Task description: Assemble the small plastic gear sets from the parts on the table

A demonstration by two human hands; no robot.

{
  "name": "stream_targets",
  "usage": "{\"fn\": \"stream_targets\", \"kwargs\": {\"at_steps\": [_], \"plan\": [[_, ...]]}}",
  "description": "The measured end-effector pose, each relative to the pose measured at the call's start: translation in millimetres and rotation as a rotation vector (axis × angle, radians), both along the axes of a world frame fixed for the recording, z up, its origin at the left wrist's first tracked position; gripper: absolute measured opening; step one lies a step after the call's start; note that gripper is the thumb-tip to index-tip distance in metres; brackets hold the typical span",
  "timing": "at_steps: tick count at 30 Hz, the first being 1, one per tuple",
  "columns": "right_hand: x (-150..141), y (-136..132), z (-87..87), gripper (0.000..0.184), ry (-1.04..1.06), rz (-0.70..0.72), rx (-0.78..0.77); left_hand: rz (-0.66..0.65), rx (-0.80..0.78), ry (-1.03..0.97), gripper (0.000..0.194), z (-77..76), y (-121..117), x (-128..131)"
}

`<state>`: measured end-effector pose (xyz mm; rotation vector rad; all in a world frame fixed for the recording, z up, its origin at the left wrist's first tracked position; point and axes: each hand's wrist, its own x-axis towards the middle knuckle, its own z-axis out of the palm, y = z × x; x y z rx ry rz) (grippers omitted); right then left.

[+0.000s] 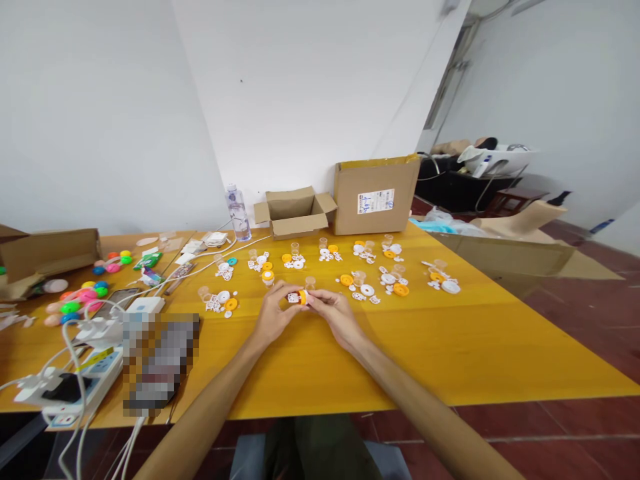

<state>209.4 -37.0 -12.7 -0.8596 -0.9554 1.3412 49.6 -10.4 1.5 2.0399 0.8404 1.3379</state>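
Low over the middle of the table, my left hand (275, 313) is closed around a small clear jar (294, 298) with white perforated pieces in it. The jar lies on its side, its orange cap (303, 297) facing right. Pinched against that cap are the fingertips of my right hand (335, 313). Just behind my hands stand a capped jar (268, 277) and an uncapped clear cup (311, 284). Around them lie several groups of parts: clear cups, orange rings (347, 280), white discs (367, 291) and small white cut-out pieces (217, 307).
An open carton (297, 217), a closed cardboard box (377, 197) and a water bottle (239, 213) stand along the wall. To the left are power strips (95, 373), cables, a blurred-out device (163, 363) and colourful balls (85, 297). The table's front edge (450, 403) runs near my forearms.
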Motion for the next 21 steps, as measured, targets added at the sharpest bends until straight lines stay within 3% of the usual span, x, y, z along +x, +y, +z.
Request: {"fn": "stream_targets", "kwargs": {"at_steps": [15, 21], "plan": [[-0.7, -2.4, 4.1, 0.029, -0.099, -0.033, 0.091, 0.027, -0.059, -0.010, 0.024, 3.0, -0.7, 1.5], [-1.0, -3.0, 5.6, 0.029, -0.068, -0.040, 0.060, 0.006, -0.063, -0.010, 0.025, 2.9, -0.8, 0.3]]}}
